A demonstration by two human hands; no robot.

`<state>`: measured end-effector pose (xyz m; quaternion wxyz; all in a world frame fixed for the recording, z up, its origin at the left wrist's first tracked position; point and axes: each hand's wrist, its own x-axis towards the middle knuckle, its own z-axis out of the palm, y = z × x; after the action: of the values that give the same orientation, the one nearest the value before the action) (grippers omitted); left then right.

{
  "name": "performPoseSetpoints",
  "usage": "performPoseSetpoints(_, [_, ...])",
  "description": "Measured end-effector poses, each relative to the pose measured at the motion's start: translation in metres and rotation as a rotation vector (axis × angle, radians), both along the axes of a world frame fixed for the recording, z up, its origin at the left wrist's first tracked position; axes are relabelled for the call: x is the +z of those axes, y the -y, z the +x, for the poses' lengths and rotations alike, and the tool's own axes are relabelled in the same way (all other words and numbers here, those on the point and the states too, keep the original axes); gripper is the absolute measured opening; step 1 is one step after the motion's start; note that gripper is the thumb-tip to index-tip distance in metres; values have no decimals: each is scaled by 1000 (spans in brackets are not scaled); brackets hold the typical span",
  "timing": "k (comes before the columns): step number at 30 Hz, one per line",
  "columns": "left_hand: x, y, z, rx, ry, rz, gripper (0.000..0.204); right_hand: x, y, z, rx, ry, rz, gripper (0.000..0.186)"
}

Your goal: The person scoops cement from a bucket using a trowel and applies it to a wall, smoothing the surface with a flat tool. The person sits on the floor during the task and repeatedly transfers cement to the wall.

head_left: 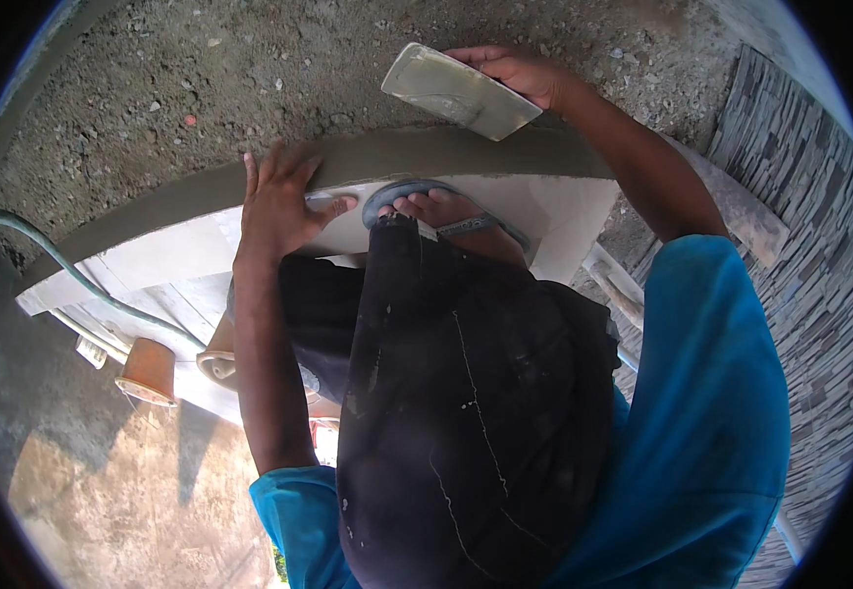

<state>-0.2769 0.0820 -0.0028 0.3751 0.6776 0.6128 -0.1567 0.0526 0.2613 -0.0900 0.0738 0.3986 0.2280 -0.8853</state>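
My right hand [523,77] grips a flat rectangular steel trowel [451,98] with a thin grey smear on its face, held over rough, pebbly mortar [201,88]. My left hand [287,211] lies with fingers spread on a curved band of smooth grey plaster [485,147], its thumb reaching onto the pale step edge [161,245] below. Beside that hand, my foot [466,231] in a dark flip-flop stands on the pale surface, partly hidden by my black trouser leg [466,393].
A green hose [93,285] crosses the step at left, near an orange bucket [147,373] and a pale pipe [103,342]. A grey stacked-stone wall [809,255] lines the right, with a long board [750,216] beside it. Mottled concrete [103,471] lies at lower left.
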Motion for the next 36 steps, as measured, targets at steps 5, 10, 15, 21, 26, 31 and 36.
performPoseSetpoints(5, [35, 8, -25, 380, 84, 243, 82, -21, 16, -11, 275, -7, 233, 47])
performPoseSetpoints(10, [80, 40, -63, 782, 148, 298, 65, -19, 26, -32, 497, -7, 489, 46])
performPoseSetpoints(15, [91, 61, -78, 970, 100, 225, 63, -14, 39, -41, 597, -38, 659, 51])
performPoseSetpoints(21, [71, 73, -96, 1008, -73, 134, 92, 22, 55, -46, 561, -71, 614, 59])
performPoseSetpoints(26, [26, 103, -126, 987, -241, 109, 137, 84, 29, -39, 455, 262, 449, 55])
performPoseSetpoints(31, [3, 123, -152, 987, -250, 9, 156, 56, 24, 27, 617, 769, 431, 51])
performPoseSetpoints(36, [-19, 123, -153, 970, -375, -25, 163, 3, 28, 63, 469, 797, 247, 49])
